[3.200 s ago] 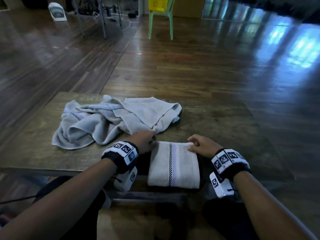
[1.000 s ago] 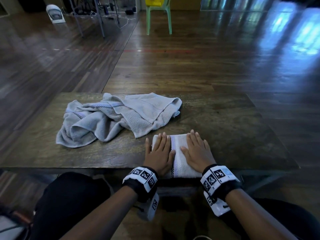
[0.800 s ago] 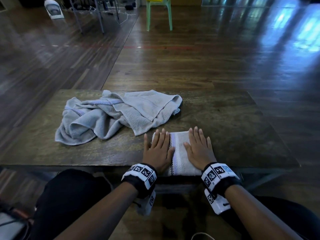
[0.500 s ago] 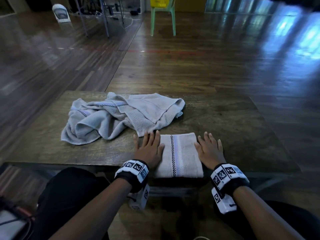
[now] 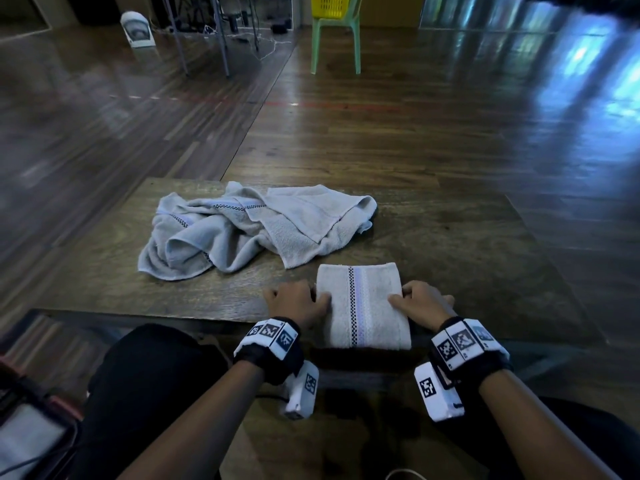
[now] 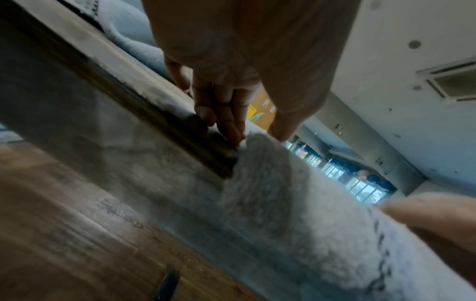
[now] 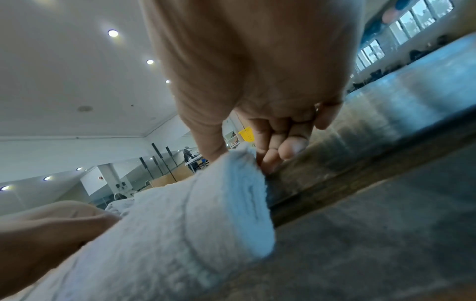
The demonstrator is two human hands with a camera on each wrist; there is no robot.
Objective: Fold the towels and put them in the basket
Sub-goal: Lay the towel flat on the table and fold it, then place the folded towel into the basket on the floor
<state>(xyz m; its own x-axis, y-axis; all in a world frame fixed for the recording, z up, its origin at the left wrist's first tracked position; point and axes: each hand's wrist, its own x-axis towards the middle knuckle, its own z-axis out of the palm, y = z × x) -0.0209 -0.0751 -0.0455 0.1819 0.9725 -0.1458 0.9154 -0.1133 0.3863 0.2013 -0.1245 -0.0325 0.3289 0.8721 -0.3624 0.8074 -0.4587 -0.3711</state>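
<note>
Two arms reach out from the bottom of the head view, each with one black band and white marker blocks at the wrist. Between the two hands lies one folded towel (image 5: pixel 363 306), white with one dark checked stripe down its middle. It sits at the near edge of the wooden table (image 5: pixel 450 251) and hangs a little over that edge.

The left hand (image 5: pixel 298 301) grips the towel's left side: the thumb lies on top and the fingers (image 6: pixel 226 114) curl down beside the edge. The right hand (image 5: pixel 420 303) grips the right side the same way, thumb on top and fingers (image 7: pixel 280 146) tucked down at the side. So both hands pinch this one towel, one on each side.

A bit farther back on the table, to the left, sits a second towel (image 5: pixel 249 230). It is pale grey and all crumpled in a heap. It is near the folded one, but I cannot tell if they touch.

Far away across the shiny wood floor stands one green chair (image 5: pixel 334 39). One yellow basket (image 5: pixel 330 5) rests on its seat.
</note>
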